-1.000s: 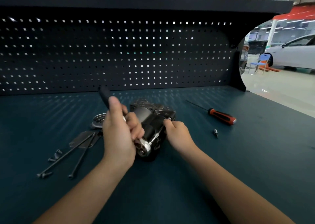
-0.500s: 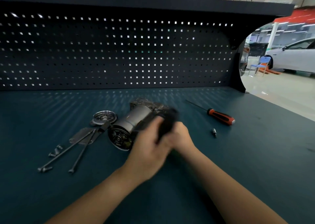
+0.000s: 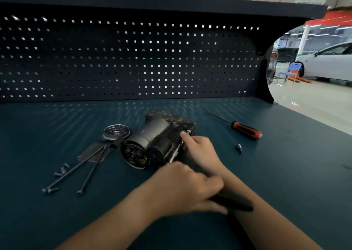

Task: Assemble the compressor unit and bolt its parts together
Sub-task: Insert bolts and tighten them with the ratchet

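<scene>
Gripping a black-handled driver, the left hand lays its shaft along the compressor. Right hand: forefinger touching compressor's top, other fingers curled. Cannot tell if they hold anything.

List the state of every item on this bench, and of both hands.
Grey-and-black metal compressor unit, lying on its side, near end uncovered.
Left hand, grips black-handled tool.
Right hand, index fingertip touches compressor.
Orange-and-black screwdriver, lying loose.
Round metal cover, off, beside compressor.
Two long bolts, loose, not fitted.
</scene>
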Available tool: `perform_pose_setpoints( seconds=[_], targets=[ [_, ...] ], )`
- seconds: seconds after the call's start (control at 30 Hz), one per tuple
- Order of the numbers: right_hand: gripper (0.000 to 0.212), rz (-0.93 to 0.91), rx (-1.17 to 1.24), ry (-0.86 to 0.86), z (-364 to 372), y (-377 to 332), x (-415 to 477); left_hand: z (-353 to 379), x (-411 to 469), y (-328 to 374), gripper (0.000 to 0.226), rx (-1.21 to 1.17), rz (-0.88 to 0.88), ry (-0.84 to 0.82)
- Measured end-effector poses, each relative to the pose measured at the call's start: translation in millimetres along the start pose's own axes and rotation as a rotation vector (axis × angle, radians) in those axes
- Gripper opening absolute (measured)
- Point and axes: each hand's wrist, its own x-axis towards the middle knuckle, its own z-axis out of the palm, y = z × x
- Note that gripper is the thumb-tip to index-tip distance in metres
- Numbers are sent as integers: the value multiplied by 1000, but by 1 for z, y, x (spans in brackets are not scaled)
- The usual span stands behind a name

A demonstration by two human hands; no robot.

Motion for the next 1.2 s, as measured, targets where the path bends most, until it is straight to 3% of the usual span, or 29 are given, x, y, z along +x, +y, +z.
perform_pose_setpoints(
  seconds=[0.07,0.13,0.2,0.27,0.33,0.37,0.43,0.5,0.53,0.6,0.67,0.7,0.77,0.83,0.9,0.97,1.03,1.1,1.2],
  targets=[
    [48,-22,19,42,1,0,1,0,2,6,41,-68,-10,-101],
    [48,-13,-34,23,1,2,4,-6,3,6,38,-364,-214,28],
    [44,-15,-68,-7,2,3,6,-11,2,8,34,-746,-446,308],
    [46,4,-10,20,4,4,10,-18,6,2,30,-1127,-692,723],
    [47,52,119,21,6,3,11,-22,8,-10,41,-1338,-881,1054],
    [46,66,166,9,7,3,12,-24,8,-14,42,-1370,-930,1109],
    [45,83,179,-6,7,4,11,-24,9,-17,44,-1302,-896,1011],
    [42,90,177,-5,6,4,11,-23,8,-14,40,-1169,-721,742],
    [41,82,184,1,5,4,11,-21,7,-10,40,-1035,-585,558],
    [40,81,180,13,5,5,11,-12,3,-5,42,-509,-276,165],
    [48,94,140,42,4,4,9,-2,1,-1,46,-87,-22,-17],
    [51,73,118,51,4,4,9,0,1,2,48,-73,-1,-70],
    [52,35,47,48,4,3,10,-2,2,6,48,-264,-126,-2],
    [46,33,-32,13,2,3,11,-9,2,6,42,-642,-386,176],
    [41,28,-16,3,3,4,12,-15,6,2,29,-999,-630,553],
    [44,62,93,30,5,2,12,-21,7,-12,34,-1312,-883,936],
    [46,73,162,18,7,2,12,-28,6,-26,42,-1548,-1044,1146],
    [46,65,131,0,8,3,12,-30,4,-32,44,-1469,-1037,1077],
    [47,51,93,7,4,4,10,-24,7,-22,45,-1261,-810,812]
  ],
)
